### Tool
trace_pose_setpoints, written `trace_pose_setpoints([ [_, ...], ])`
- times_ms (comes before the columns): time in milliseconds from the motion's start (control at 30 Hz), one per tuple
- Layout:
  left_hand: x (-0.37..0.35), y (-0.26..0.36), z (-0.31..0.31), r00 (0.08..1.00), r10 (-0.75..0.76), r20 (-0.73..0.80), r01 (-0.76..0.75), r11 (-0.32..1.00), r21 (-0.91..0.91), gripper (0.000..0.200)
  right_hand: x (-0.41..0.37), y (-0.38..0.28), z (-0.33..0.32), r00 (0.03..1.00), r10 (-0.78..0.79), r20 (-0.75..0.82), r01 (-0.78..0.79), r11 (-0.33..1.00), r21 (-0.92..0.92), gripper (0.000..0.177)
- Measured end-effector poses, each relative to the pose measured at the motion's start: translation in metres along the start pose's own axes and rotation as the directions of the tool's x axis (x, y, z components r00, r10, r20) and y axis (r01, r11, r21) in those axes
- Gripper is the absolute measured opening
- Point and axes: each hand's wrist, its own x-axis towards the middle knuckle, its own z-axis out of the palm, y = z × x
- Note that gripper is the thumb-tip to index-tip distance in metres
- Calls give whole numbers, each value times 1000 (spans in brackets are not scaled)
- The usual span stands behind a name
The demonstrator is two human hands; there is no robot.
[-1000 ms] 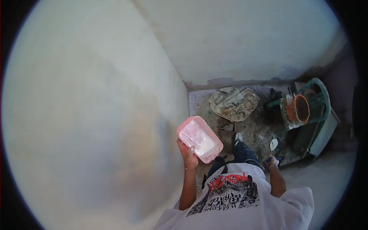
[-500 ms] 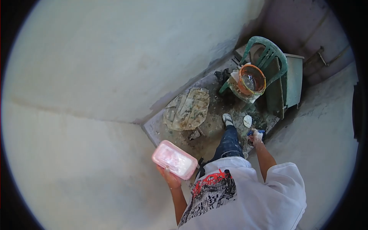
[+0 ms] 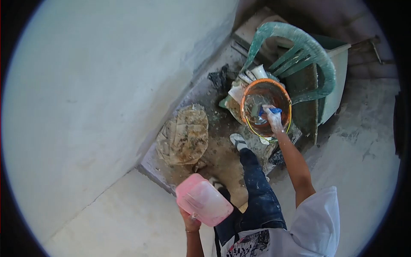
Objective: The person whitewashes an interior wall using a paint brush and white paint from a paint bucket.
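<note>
pink tub (image 3: 204,206): plastic, whitish through its side, tilted, held low beside the left knee, above the floor.
left hand (image 3: 189,220): under the tub's near end; grip clamped on the tub.
right hand (image 3: 273,118): arm stretched out, hand inside the bucket mouth; grip closed round a blue-handled tool (image 3: 270,111).
orange bucket (image 3: 242,105): on the seat of a green chair (image 3: 299,40), wet and paint-smeared inside.
sack (image 3: 184,135): crumpled, flat on the dirty floor near the wall (image 3: 107,85), apart from the bucket.
step in hand: seemingly dipping or rinsing the tool in the bucket.
next move calls for: a clean lift over the rim, tub kept level.
</note>
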Motion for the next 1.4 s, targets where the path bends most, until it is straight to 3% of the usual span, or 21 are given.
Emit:
trace_pose_setpoints([
  [67,25,-6,5,999,28,-36,-27,999,32,105,26,18,-2,1000,1,19,-1,1000,-15,15],
  [133,41,-8,17,996,65,-68,-68,996,-56,101,53,56,-15,985,-172,-17,153,913,-377,12],
  [167,43,-13,17,996,49,-76,-54,997,-57,101,52,61,-17,987,-159,-19,139,911,-387,12],
  [233,49,-20,19,992,44,-123,-49,998,-45,103,47,58,-15,988,-148,-41,140,977,-160,14],
  [267,50,-23,21,991,38,-132,-46,998,-54,103,47,60,-21,963,-266,-36,228,882,-413,14],
  [300,52,-25,22,991,19,-133,-24,999,-36,104,45,56,-20,964,-264,-26,229,877,-423,14],
  [367,51,-30,25,990,-7,-144,4,1000,-21,105,35,48,-16,995,-97,-16,95,991,-98,15],
  [400,51,-32,26,990,-7,-144,3,999,-33,106,31,46,-13,972,-235,-24,222,941,-254,15],
  [500,50,-41,30,985,-21,-173,10,998,-62,106,33,35,-10,997,-78,-14,76,991,-112,15],
  [567,50,-44,33,981,-35,-193,19,996,-83,105,35,39,-12,993,-112,-36,104,977,-186,15],
  [633,55,-46,39,984,-56,-170,45,997,-68,105,44,43,-19,989,-132,61,145,939,-312,15],
  [700,61,-50,46,987,-54,-152,45,997,-57,106,38,34,-12,991,-99,93,124,942,-311,16],
  [767,69,-53,57,990,-49,-133,44,998,-41,106,41,31,-10,983,-172,-61,154,962,-224,15],
  [800,74,-54,62,992,-65,-109,61,997,-37,108,44,28,-17,997,-55,54,63,985,-164,14],
  [900,90,-57,79,994,-86,-67,85,996,-17,109,43,29,-25,1000,10,-8,-11,994,-107,14],
  [933,97,-59,86,995,-85,-58,85,996,-6,109,43,29,-26,992,-92,-83,81,989,-125,15],
  [1067,144,-56,134,997,-51,62,51,999,-4,107,34,9,-40,997,-6,-76,0,997,-73,19],
  [1200,188,-62,197,991,-41,127,39,999,17,96,14,-27,-45,987,-30,-156,29,1000,-9,22],
  [1267,208,-73,220,961,105,254,-140,983,122,87,8,-36,-48,984,-42,-172,46,999,22,21],
  [1400,230,-81,240,943,132,305,-160,985,70,88,5,-45,-59,993,-4,-121,9,999,34,20],
])
